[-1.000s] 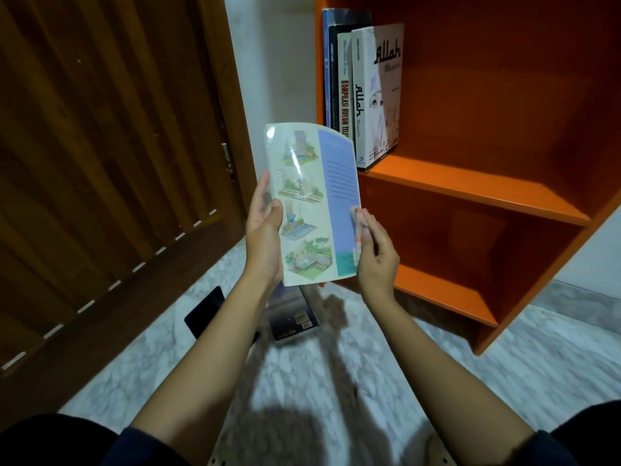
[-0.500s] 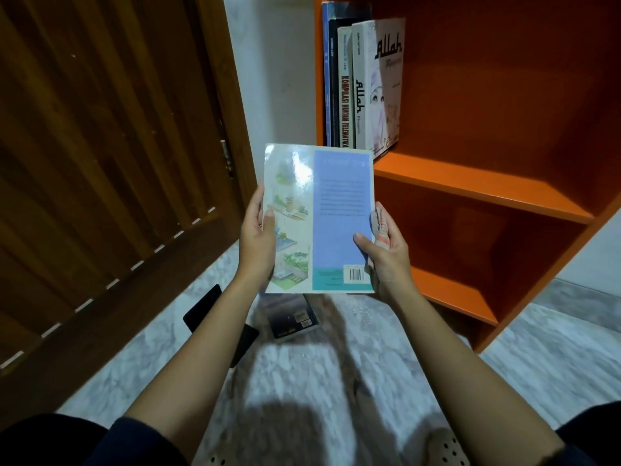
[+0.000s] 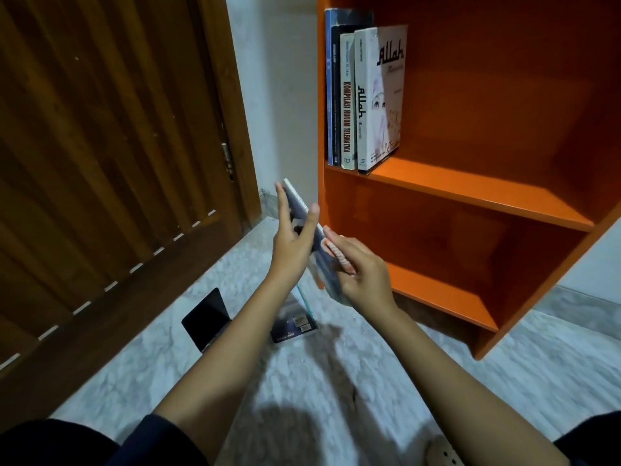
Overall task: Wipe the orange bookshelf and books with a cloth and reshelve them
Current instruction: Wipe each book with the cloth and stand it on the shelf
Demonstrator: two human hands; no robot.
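While held edge-on, thin blue paperback book (image 3: 299, 205) sits pinched in left hand (image 3: 290, 245); right hand (image 3: 364, 275) presses gripped pink-striped cloth (image 3: 337, 255) against it.

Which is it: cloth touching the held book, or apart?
Touching. Head view: the right hand presses the cloth against the book, no gap.

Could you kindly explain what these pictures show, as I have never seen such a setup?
There is no machine here: a person works with bare hands, and the one camera sits on their head, looking forward and down. The left hand pinches a thin book edge-on, while the right hand holds a striped cloth against its cover. Ahead stands the orange bookshelf, with four upright books at the left of its upper shelf. On the marble floor lie another book and a dark flat object, beside a wooden door.
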